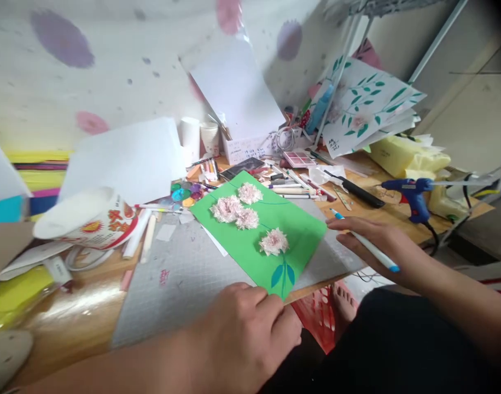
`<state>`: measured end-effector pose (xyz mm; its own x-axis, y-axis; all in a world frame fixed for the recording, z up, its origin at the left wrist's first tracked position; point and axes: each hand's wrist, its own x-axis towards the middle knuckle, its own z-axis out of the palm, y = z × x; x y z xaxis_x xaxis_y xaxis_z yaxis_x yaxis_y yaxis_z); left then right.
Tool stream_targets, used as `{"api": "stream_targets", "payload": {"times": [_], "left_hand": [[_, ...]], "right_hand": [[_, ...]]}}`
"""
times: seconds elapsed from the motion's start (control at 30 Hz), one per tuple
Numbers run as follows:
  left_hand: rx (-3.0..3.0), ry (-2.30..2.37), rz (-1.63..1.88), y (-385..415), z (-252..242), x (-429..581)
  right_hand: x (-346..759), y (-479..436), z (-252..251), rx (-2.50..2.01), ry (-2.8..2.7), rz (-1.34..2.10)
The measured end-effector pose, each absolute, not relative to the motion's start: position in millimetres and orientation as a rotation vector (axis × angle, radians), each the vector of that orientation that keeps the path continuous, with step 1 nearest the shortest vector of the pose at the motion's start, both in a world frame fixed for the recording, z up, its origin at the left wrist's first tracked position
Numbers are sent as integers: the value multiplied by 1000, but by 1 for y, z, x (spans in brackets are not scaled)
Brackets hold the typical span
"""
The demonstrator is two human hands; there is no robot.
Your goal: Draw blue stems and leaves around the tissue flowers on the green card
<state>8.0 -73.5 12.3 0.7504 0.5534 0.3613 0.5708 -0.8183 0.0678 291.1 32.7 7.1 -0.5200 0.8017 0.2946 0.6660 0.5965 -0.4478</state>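
Note:
A green card lies at an angle over a grey cutting mat, its near corner at the table's front edge. Several pale pink ruffled paper flowers are on it, with thin dark stems and a pair of blue-green leaves drawn below the nearest one. My left hand is closed at the card's near corner; its fingertips are hidden. Between the fingers of my right hand is a white marker with a blue tip and end, held just off the card's right corner.
Pens and markers crowd the table behind the card. A blue glue gun stands at the right, near a black stick-like tool. At the left sits a paper bowl. Painted leaf sheets lean at the back right.

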Motion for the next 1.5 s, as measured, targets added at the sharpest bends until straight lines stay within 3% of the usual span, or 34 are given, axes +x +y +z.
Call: {"api": "stream_targets", "payload": {"times": [0.3,0.63,0.9,1.17,1.33,1.5], "left_hand": [[-2337,-1928,-461,-90,8,-26],[-2400,-2075,-564,-104,-12,-24],[-2434,-1980,-770,-109,-32,-33],[-2367,-1785,-1061,-111,-24,-42],[-2456,-1316,-1277,-114,-24,-15],[-2629,-885,-1202,-117,-32,15]], "right_hand": [[276,103,-26,-1207,-2389,401],[248,79,-25,-1169,-2314,571],[261,61,-18,-1172,-2120,663],[286,35,-21,-1323,-1573,633],[243,8,-49,-1314,-1424,639],[206,-22,-56,-1376,-1506,630]]}}
